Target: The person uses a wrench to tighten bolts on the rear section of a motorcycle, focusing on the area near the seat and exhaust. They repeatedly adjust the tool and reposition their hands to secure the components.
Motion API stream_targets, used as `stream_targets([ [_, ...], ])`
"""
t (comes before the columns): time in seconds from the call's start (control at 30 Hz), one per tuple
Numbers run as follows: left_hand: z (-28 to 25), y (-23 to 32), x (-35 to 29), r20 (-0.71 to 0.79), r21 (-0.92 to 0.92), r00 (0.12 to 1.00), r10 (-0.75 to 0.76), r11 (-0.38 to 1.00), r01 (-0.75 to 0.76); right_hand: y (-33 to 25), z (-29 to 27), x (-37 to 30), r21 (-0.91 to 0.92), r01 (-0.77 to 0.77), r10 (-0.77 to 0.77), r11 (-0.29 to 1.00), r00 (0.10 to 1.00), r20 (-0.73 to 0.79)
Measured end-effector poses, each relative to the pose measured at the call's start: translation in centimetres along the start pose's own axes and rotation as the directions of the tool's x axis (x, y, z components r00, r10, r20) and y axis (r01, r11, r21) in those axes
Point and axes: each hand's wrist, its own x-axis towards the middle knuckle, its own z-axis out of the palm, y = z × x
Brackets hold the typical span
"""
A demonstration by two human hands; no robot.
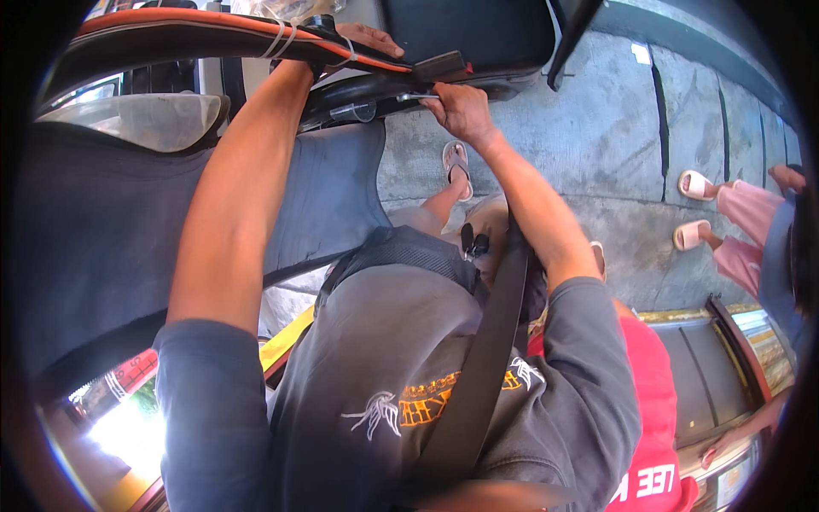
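Note:
My right hand (463,113) is closed around a silver metal tool that looks like a wrench (415,96), its end against the black frame below a black padded panel (469,38). Beyond a black curved bar with orange edging (205,17), my left hand (368,38) lies with its fingers stretched toward the panel; the bar hides part of it. Pale zip ties (280,38) wrap this bar. Between the hands sits a flat dark piece with a red end (441,66).
Dark fabric (333,188) stretches beneath my left forearm. A clear plastic cover (145,119) is at the left. On the grey concrete floor (589,128), a person in pink trousers (746,213) stands at the right. Something red (653,401) is by my right elbow.

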Motion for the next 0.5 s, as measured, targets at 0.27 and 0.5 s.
stream_targets([
  [0.27, -0.1, 1.1, -0.3, 0.007, -0.063, 0.999, 0.04, 0.997, -0.039, -1.0, -3.4, 1.4, 0.069, -0.045, 0.03, 0.997, 0.976, 0.214],
  [0.5, -0.7, -2.7, 0.3, -0.14, -0.008, 0.985, 0.096, 0.995, -0.098, -3.7, -7.5, 0.5, -0.079, 0.041, 0.007, 0.996, 0.848, 0.53],
])
